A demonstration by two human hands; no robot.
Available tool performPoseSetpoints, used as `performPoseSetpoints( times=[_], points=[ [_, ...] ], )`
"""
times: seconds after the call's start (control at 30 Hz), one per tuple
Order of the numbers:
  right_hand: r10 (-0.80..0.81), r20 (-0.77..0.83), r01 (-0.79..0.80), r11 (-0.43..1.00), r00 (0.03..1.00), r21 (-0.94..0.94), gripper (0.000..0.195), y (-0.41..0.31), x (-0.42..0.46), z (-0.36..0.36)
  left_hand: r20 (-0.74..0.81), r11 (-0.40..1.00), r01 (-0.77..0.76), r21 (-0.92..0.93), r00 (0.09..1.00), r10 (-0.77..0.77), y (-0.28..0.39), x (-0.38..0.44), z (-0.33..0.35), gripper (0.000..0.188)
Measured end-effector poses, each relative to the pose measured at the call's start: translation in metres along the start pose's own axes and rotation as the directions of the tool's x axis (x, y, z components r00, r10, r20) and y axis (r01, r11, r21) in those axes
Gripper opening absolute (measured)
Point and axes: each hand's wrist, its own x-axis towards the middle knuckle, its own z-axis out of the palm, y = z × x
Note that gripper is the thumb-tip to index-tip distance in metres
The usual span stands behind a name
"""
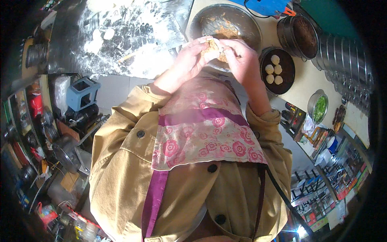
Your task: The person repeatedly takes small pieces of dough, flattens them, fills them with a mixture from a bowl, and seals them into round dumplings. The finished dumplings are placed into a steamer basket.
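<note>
Cupped in my left hand [193, 56] is a dough wrapper with crumbly brown filling [212, 48]. My right hand [240, 57] pinches the wrapper's right edge with its fingertips. Both hands are over the near side of a large steel bowl [257, 27], which has more filling spread on its inside. To the right of the bowl, a round dark steamer tray [280, 88] holds several filled white buns [275, 59]. On the left, a floured worktop [130, 36] bears small pieces of dough [108, 34] and a thin wooden rolling pin [129, 56], brightly lit by the sun.
Behind the bun tray stand round metal steamers [297, 36] and a long stack of steamer rings [343, 57]. A bowl of chopped greens [320, 109] is farther right. A blue plastic stool [83, 93] is at lower left, near crowded shelves. A blue item [269, 6] lies beyond the bowl.
</note>
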Motion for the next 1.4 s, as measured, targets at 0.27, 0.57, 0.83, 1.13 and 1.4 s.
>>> performPoseSetpoints(
  times=[0.27,0.57,0.83,1.13,1.4],
  points=[
    [0.307,0.098,-0.32,0.927,0.947,0.196,0.021,0.019,-0.004,-0.002,0.148,0.998,0.02,0.055,0.989,-0.028,0.002,-0.003,0.003,0.03],
    [0.136,0.037,-0.139,0.984,0.99,0.114,0.012,0.014,-0.008,0.01,-0.006,0.885,-0.027,0.465,0.999,0.034,-0.002,-0.011,0.017,0.022],
    [0.095,0.101,-0.106,0.988,0.99,0.113,0.012,0.008,-0.008,0.007,0.015,0.76,-0.044,0.649,0.999,0.045,0.001,-0.009,0.021,0.028],
    [0.119,0.106,-0.129,0.987,0.987,0.098,0.012,0.014,-0.011,0.006,-0.087,0.931,0.094,0.353,0.994,-0.068,0.012,-0.017,0.04,0.032],
    [0.196,0.16,-0.222,0.96,0.968,0.17,0.011,-0.004,-0.012,0.002,0.015,0.859,0.086,0.504,0.994,-0.109,0.012,-0.015,0.031,0.032]
  ],
)
